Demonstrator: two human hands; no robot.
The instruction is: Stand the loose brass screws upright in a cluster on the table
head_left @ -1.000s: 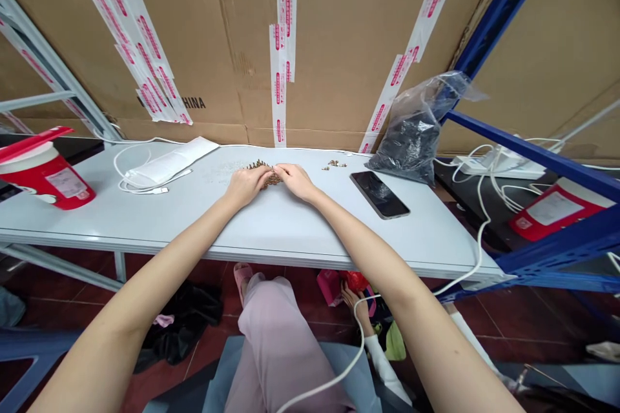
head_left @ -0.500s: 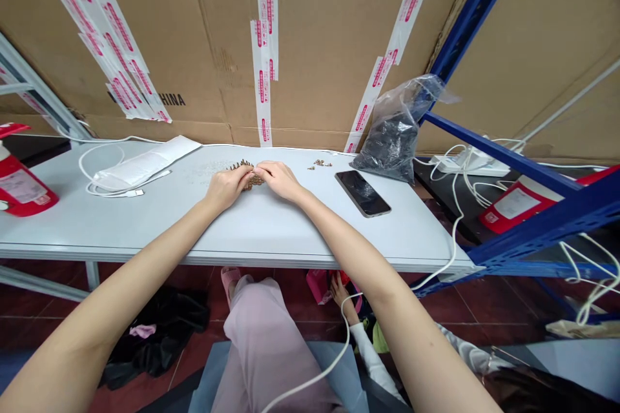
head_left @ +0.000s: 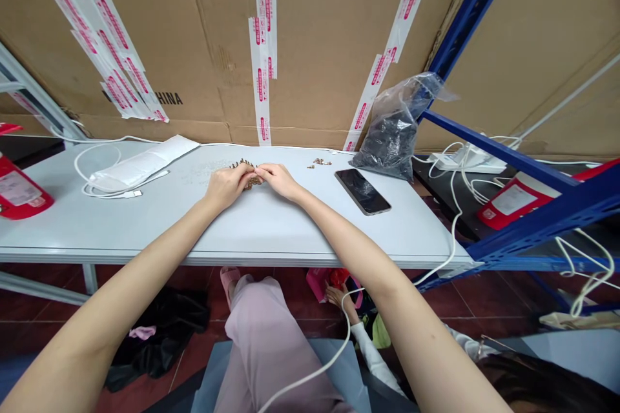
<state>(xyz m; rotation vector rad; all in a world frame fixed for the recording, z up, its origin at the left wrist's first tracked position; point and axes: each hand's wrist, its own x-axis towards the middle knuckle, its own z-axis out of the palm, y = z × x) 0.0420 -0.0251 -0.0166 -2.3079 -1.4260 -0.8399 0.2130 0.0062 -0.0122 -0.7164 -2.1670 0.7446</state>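
My left hand [head_left: 225,186] and right hand [head_left: 279,181] curled, fingertips meeting over heap of small brass-coloured parts [head_left: 250,175] on white table [head_left: 121,232]; exact grip hidden. Risk: fingers slip, loose parts scatter toward black phone [head_left: 362,191] or over front edge.

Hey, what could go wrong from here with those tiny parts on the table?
The small brass-coloured parts between the left hand and right hand could slip and scatter across the smooth white table. The loose parts lie near the back edge and might drop behind it. The nearby phone could get knocked.
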